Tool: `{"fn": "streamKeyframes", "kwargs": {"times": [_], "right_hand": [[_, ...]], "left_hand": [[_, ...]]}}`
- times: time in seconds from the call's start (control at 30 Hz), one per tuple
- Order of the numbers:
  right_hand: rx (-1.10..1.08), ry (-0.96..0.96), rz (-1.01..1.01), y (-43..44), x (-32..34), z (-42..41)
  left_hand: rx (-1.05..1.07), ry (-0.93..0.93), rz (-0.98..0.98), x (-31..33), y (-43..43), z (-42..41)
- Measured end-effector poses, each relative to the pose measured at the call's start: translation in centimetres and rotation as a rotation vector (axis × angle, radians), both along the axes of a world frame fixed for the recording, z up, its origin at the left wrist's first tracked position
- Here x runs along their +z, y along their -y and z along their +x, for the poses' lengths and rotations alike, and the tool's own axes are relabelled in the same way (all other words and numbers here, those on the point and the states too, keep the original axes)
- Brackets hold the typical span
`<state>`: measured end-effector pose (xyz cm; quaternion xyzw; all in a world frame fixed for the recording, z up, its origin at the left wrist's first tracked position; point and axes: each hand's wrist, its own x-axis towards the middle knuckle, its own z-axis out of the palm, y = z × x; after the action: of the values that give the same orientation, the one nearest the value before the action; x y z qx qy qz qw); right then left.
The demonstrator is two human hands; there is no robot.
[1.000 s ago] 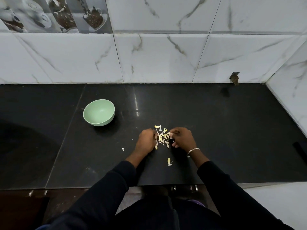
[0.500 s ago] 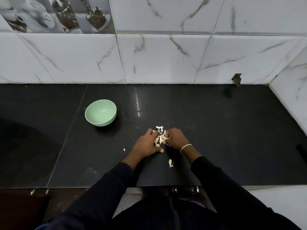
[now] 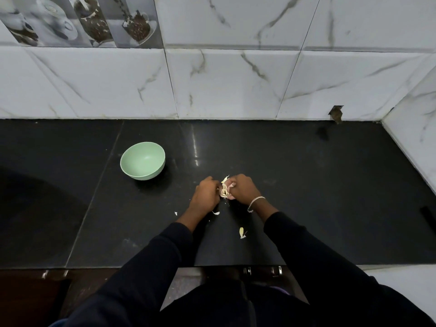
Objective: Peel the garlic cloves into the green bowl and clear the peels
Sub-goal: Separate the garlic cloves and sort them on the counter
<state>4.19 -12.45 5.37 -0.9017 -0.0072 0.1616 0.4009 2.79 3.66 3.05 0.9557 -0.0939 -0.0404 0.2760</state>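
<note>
Left hand (image 3: 206, 193), right hand (image 3: 244, 188): fingers curled round garlic peels (image 3: 224, 191). Risk: loose squeeze, flakes scatter across desk (image 3: 306, 197).

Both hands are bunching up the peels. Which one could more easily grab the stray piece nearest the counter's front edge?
Probably right: the stray piece lies close to the right hand, by its wrist; the left hand is farther off. Both grip the peel pile.
</note>
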Motion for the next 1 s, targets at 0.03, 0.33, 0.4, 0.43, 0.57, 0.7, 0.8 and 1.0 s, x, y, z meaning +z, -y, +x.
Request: {"fn": "streamKeyframes", "kwargs": {"times": [0.03, 0.33, 0.4, 0.43, 0.57, 0.7, 0.8, 1.0], "right_hand": [[0.026, -0.005, 0.014, 0.1, 0.5, -0.2], [0.1, 0.216, -0.026, 3.7, -0.6, -3.2], [0.176, 0.19, -0.073, 4.3, -1.0, -4.6], [0.24, 0.141, -0.102, 4.5, -1.1, -5.3], [0.499, -0.027, -0.245, 4.5, -2.1, -7.4], [0.51, -0.088, -0.277, 4.0, -3.0, -7.8], [0.474, -0.078, -0.296, 3.7, -3.1, -6.9], [0.29, -0.028, -0.256, 2.4, -2.7, -4.6]], "left_hand": [[-0.006, -0.003, -0.017, 0.1, -0.1, 0.0], [-0.032, 0.137, 0.085, -1.5, -3.0, -2.6], [-0.001, 0.17, 0.201, -1.4, -3.4, -3.6], [0.038, 0.17, 0.238, -1.4, -3.5, -4.1], [0.336, 0.039, 0.289, -2.6, -3.1, -5.9], [0.484, -0.111, 0.226, -3.6, -2.1, -6.4], [0.477, -0.096, 0.182, -3.8, -0.9, -5.7], [0.393, -0.066, 0.005, -3.2, 1.9, -3.0]]}}
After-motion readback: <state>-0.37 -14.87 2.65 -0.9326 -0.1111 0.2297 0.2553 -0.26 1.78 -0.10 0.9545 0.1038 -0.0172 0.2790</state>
